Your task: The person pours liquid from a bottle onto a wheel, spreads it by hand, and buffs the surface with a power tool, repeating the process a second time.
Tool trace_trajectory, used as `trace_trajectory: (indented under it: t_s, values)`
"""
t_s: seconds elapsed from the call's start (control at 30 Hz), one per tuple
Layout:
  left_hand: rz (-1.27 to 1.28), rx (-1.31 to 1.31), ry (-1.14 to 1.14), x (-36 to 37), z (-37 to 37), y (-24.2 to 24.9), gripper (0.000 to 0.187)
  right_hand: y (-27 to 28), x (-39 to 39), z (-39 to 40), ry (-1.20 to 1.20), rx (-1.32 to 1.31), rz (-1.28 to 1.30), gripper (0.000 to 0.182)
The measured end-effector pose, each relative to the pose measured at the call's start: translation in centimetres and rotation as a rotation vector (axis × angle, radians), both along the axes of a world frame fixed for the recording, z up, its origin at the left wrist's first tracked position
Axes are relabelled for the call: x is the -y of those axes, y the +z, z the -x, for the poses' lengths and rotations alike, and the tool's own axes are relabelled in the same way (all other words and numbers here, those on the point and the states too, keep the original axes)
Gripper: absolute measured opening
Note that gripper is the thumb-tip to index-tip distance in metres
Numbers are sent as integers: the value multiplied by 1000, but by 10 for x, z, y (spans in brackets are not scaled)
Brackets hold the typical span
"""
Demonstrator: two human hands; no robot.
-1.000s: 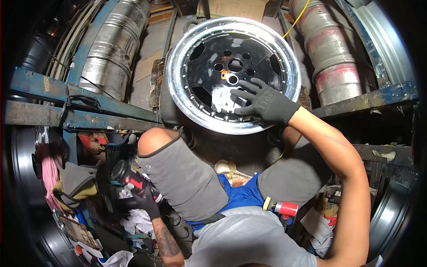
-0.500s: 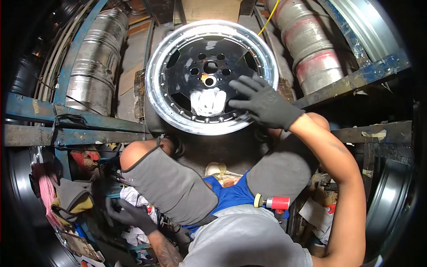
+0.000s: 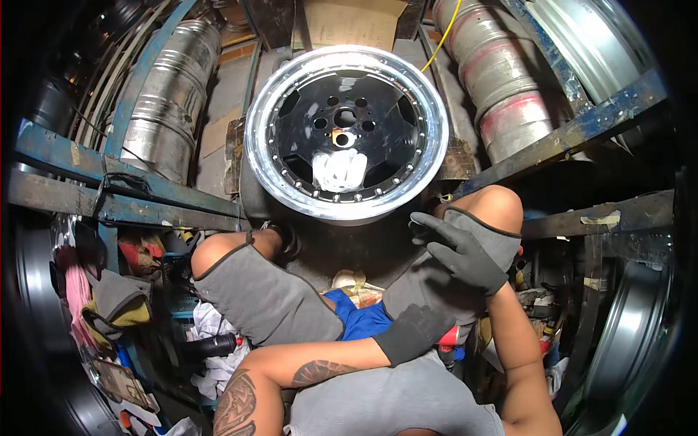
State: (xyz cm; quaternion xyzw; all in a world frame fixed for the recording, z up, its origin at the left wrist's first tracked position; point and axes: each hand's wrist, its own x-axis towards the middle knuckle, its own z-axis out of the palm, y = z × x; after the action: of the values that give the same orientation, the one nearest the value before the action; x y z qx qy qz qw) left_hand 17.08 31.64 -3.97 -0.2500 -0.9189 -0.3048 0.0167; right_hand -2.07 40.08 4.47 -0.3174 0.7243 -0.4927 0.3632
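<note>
My left hand (image 3: pixel 416 334), in a dark grey glove, reaches across my lap with its fingers curled over the small red polisher (image 3: pixel 451 338). The polisher's yellow pad end is hidden under that hand. Above my right thigh is my right hand (image 3: pixel 462 254), gloved too, its fingers stretched out and nothing in them. Beyond both hands lies a wheel rim (image 3: pixel 258 156) with a shiny silver lip and a black centre face. White bright patches, perhaps lamp reflections, show on the lower part of the black face.
Blue metal racks (image 3: pixel 171 203) flank me on both sides. Behind them lie stacked silver rim barrels (image 3: pixel 156 134). At left, a black cylinder with a red end (image 3: pixel 214 345) rests on white cloth (image 3: pixel 211 374). Cardboard (image 3: pixel 349 25) stands at the back.
My left hand has moved from the white cloth at left over to the polisher on my lap. My right hand has come back from the rim to above my thigh.
</note>
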Motion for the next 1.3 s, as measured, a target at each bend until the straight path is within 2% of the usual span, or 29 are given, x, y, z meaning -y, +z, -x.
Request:
trace_trajectory:
  t_s: [0.07, 0.13, 0.23, 0.3, 0.37, 0.4, 0.43, 0.47, 0.5, 0.57, 0.63, 0.7, 0.73, 0.8, 0.9, 0.97, 1.0, 1.03, 1.1, 1.13, 1.23, 1.27, 1.3]
  values:
    - [33, 25, 17, -5, -4, 2, 33, -4, -4, -4, -36, 187, 14, 57]
    - [-14, -125, 30, 1, -8, 14, 36, -4, -8, 1, -79, 444, 34, 56]
    - [-28, -238, -33, 28, 7, 62, 37, -38, -29, 25, 363, -353, 287, 54]
    - [-94, -263, -80, 55, 15, 84, 36, -33, -35, 21, 264, 185, 231, 54]
    - [-110, -316, 43, 80, 13, 96, 33, -10, -26, 7, 12, 748, 184, 56]
    - [-98, -276, 77, 98, 18, 112, 37, -3, -19, -2, 9, 741, 221, 59]
    - [-162, -365, 82, 113, 26, 98, 41, -1, -12, -14, 10, 736, 259, 63]
    - [-185, -368, 104, 124, 30, 92, 42, -10, -4, -33, -89, 902, 383, 62]
    - [-203, -377, 127, 133, 36, 95, 43, -3, 8, -48, -35, 829, 491, 66]
    - [-231, -343, 117, 145, 37, 91, 38, -8, 19, -60, -39, 751, 538, 73]
    - [-228, -334, 101, 151, 34, 81, 32, -13, 29, -70, -126, 972, 585, 81]
    - [-287, -324, 115, 156, 36, 78, 34, -4, 35, -77, -97, 655, 483, 80]
    - [-322, -316, 123, 158, 38, 78, 34, -4, 38, -81, -309, 1149, 559, 68]
    - [-371, -313, 128, 161, 40, 75, 35, -27, 25, -89, -277, 945, 437, 57]
    - [-402, -293, 133, 166, 44, 71, 34, -25, 9, -79, -303, 926, 384, 43]
    - [-404, -240, 149, 175, 52, 70, 31, -29, 7, -74, -304, 829, 392, 48]
    - [-392, -230, 139, 180, 57, 71, 30, -22, 10, -78, -314, 1095, 504, 67]
    - [-360, -212, 159, 181, 61, 75, 30, -19, 15, -78, -202, 905, 296, 88]
    - [-297, -173, 207, 179, 70, 81, 32, -6, 24, -76, 10, 287, 61, 94]
    - [-271, -155, 188, 182, 74, 80, 47, 8, 35, -73, -20, 99, -27, 87]
    - [-248, -29, 374, 180, 96, 73, 70, 19, 59, -55, -225, 43, -169, 76]
    - [-245, 27, 460, 183, 106, 77, 92, 10, 59, -51, -296, -4, -90, 59]
    - [-308, 77, 549, 188, 110, 69, 95, 8, 58, -44, -333, 47, -113, 54]
